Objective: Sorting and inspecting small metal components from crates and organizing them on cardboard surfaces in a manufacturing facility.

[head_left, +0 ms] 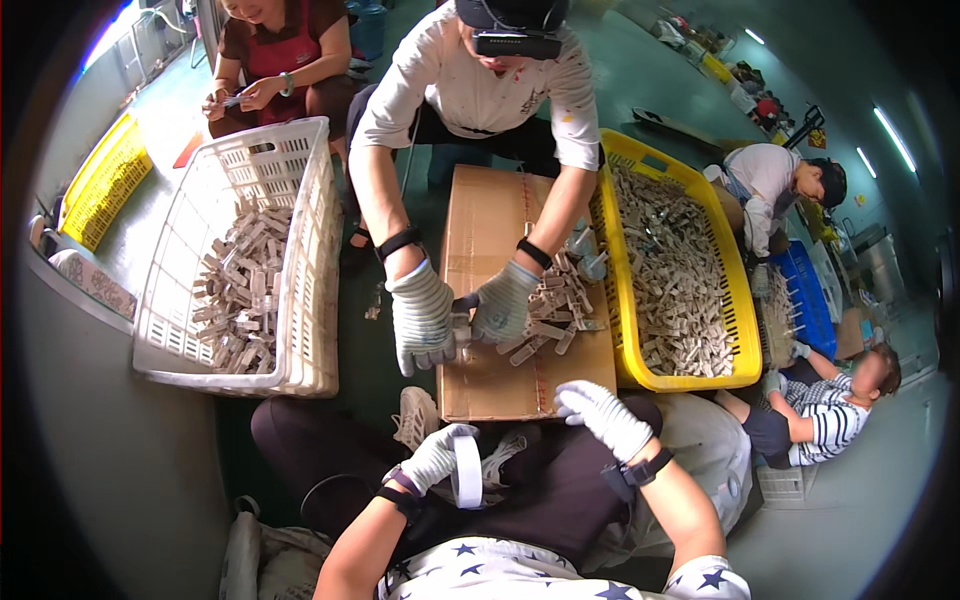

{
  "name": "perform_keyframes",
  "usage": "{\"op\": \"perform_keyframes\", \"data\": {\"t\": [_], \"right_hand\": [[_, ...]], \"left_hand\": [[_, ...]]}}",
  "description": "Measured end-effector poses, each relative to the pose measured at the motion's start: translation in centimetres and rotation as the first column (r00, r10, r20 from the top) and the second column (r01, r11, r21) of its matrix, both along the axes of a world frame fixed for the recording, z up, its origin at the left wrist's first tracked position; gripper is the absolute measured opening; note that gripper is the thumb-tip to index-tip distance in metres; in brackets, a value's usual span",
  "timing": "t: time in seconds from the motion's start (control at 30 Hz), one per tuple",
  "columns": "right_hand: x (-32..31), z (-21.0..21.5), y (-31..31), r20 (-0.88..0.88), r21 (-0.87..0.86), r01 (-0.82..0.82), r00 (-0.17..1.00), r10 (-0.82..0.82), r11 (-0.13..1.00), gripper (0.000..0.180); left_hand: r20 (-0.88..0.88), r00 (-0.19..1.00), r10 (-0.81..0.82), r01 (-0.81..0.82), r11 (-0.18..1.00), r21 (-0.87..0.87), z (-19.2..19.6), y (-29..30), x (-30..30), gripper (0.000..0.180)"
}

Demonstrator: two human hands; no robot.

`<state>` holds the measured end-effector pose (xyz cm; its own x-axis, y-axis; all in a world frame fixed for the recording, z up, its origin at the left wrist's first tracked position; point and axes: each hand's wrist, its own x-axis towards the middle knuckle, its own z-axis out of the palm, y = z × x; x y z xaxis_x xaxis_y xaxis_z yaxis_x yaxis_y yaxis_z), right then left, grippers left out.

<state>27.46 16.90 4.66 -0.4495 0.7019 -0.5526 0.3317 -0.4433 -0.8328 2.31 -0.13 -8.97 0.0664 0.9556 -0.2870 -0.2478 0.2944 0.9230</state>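
Observation:
My left hand (440,458), in a white striped glove, is closed around a roll of white tape (467,472) held upright above my lap. My right hand (605,420), gloved the same way, is raised by the near edge of a cardboard box (490,385). Its fingers are stretched out, and I see nothing in them. On the box lies a loose pile of small pale plastic pieces (555,312). Across from me a co-worker's gloved hands (425,315) meet over the box's left side, around a small piece I cannot make out clearly.
A white crate (285,380) of similar pieces stands left of the box. To its right is a fuller yellow crate (690,382). A seated person (285,60) handles small things at the back left. Two others sit around a blue crate (805,290) at the right.

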Motion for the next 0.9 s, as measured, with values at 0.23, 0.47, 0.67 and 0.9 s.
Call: {"op": "perform_keyframes", "data": {"t": [0.23, 0.47, 0.67, 0.9], "right_hand": [[3.1, -0.9, 3.7, 0.226, 0.468, -0.102, 0.974, -0.007, 0.878, 0.022], [1.8, -4.7, 12.4, 0.641, 0.764, -0.572, 0.726, -0.250, 0.299, 0.026], [-0.9, -6.1, 13.0, 0.924, 0.382, -0.789, 0.319, -0.211, 0.482, 0.027], [-0.7, -5.3, 11.1, 0.923, 0.383, -0.791, 0.313, -0.223, 0.477, 0.025]], "left_hand": [[-0.029, 1.000, -0.006, 0.005, 1.000, -0.029, 0.3, -0.1, -0.3, 0.032], [0.172, 0.978, 0.115, -0.096, 0.989, -0.115, -0.1, 0.9, 0.6, 0.030], [0.183, 0.964, 0.192, -0.154, 0.967, -0.201, -0.8, 0.7, 0.9, 0.039], [0.203, 0.958, 0.201, -0.138, 0.948, -0.287, 0.7, 0.6, 0.8, 0.057]]}}
